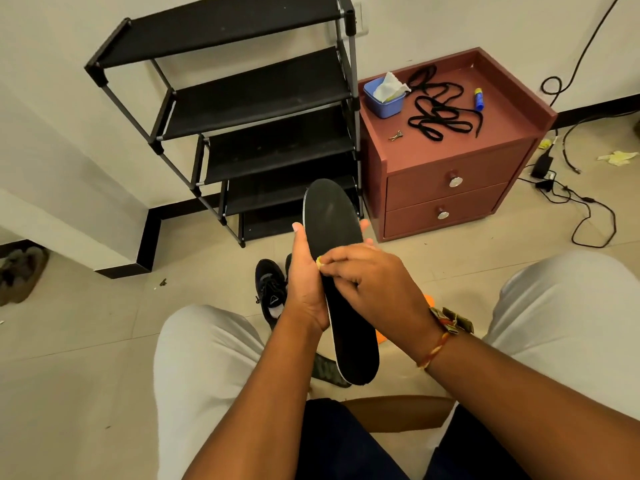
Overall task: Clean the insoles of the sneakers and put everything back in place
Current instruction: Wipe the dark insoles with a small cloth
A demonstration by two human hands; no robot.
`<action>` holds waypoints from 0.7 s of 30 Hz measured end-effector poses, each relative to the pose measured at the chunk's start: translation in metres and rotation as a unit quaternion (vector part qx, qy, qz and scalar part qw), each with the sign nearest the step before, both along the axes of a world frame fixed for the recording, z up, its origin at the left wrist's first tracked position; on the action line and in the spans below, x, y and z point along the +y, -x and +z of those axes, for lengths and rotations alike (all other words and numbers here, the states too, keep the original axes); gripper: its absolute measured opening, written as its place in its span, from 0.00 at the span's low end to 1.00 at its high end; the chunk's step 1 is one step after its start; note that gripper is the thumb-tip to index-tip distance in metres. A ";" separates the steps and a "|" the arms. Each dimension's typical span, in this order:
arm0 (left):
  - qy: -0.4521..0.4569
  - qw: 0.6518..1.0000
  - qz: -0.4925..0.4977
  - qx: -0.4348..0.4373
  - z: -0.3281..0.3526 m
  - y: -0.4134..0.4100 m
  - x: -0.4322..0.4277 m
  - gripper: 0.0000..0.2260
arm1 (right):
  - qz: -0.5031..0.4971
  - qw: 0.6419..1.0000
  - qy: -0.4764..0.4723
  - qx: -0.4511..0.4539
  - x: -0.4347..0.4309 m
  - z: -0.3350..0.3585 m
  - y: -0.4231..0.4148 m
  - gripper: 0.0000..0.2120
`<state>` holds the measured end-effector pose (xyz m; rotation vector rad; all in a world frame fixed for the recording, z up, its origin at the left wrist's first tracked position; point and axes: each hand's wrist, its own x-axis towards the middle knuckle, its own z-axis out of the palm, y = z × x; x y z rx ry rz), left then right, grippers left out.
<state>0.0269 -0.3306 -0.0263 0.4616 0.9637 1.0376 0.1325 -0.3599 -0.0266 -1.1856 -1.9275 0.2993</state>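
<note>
1. Shoe rack (263,98): black fabric shelves against the wall, nothing visible on them. Well beyond the hands, no obstruction.
2. Bedside cabinet (509,98): just right of the rack, two drawers shut. Its top carries the loose items in 6–7.
3. Insole (332,216): black upper face, pale edge, held in the air above the knees with one end pointing up towards the rack. Judged light, thin and flexible, likely foam. It should bow if held by one end, so support at mid-length under the rubbed patch looks best. Surface looks matte and unlikely to slip.
4. Hands: left hand (306,289) cradles the insole at mid-length, thumb on the near edge, fingers curled behind to the far edge. Right hand (377,278) has its fingers narrowed to a pinch on the wipe (8), pressed on the insole's face.
5. Sneaker (270,292): black, on the floor between the knees, partly hidden by the left hand. A dark flat piece (329,372) lies under the insole's low end; cannot tell what it is.
6. Laces (436,109): black, tangled on the cabinet top.
7. Blue tub (384,100): white tissue sticking out, at the cabinet's near-left corner.
8. Yellow wipe (319,261): small scrap, mostly hidden in the pinch.
</note>
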 end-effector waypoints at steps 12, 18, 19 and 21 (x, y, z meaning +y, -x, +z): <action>-0.025 0.996 -0.089 0.019 -0.009 -0.018 -0.016 0.34 | -0.160 0.987 -0.010 -0.007 0.042 0.012 -0.050 0.10; -0.011 1.000 0.011 0.019 -0.001 -0.003 -0.003 0.32 | -0.032 0.999 0.021 -0.025 0.004 -0.010 -0.012 0.09; -0.007 1.000 0.008 0.021 0.000 -0.003 -0.004 0.32 | -0.032 0.999 0.024 -0.017 0.007 -0.011 -0.014 0.09; 0.002 0.999 0.021 0.034 -0.001 -0.002 -0.005 0.30 | -0.058 0.998 0.012 -0.011 0.015 -0.009 -0.022 0.08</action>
